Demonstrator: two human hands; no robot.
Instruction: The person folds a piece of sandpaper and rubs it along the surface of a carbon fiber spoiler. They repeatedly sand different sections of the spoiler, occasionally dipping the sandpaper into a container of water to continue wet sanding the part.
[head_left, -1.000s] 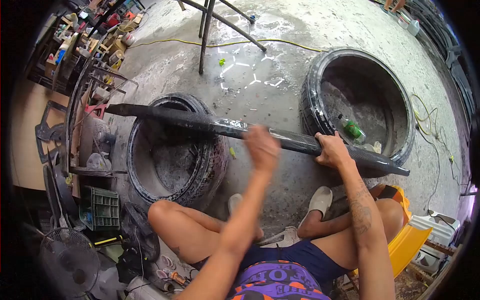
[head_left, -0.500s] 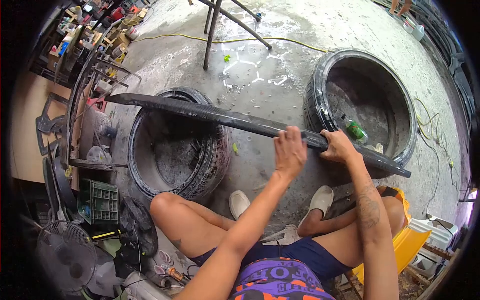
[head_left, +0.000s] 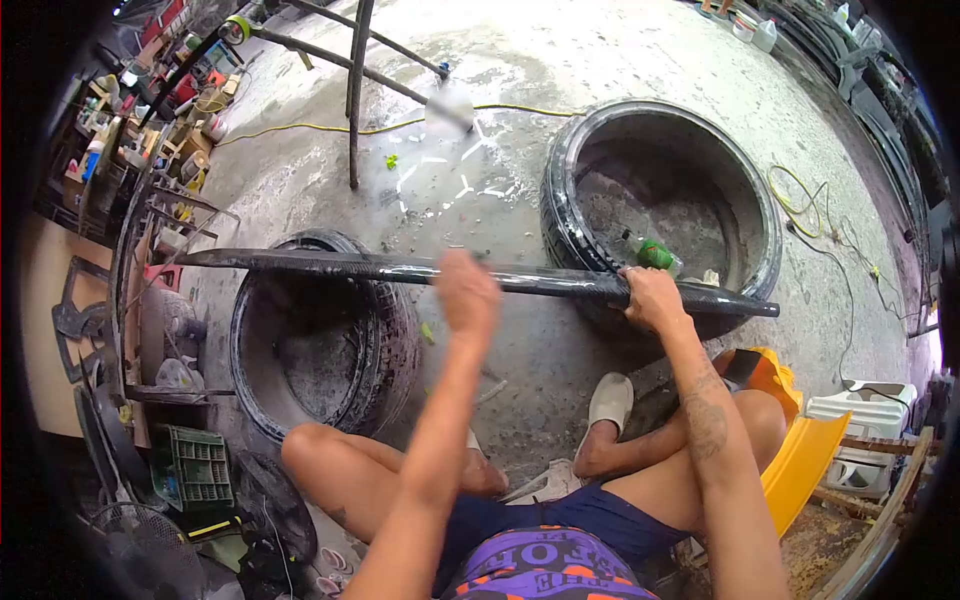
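Note:
A long, glossy black strip (head_left: 400, 268) lies across two tires, a smaller left tire (head_left: 375, 350) and a larger right tire (head_left: 565, 215). My right hand (head_left: 655, 298) grips the strip near its right end, thumb and fingers around its edges. Over the middle of the strip is my left hand (head_left: 468, 292), smeared by motion; its fingers and anything under them cannot be made out.
A green bottle (head_left: 655, 255) lies inside the right tire. A metal stand (head_left: 357, 100) and a yellow cord (head_left: 300, 126) are beyond the tires. At left are a green crate (head_left: 200, 468) and a fan (head_left: 145, 550). White stools (head_left: 865, 405) stand at right.
My left hand has moved left along the strip, away from my right hand. The strip now looks more level. The whole view has shifted, bringing more of the metal stand into sight.

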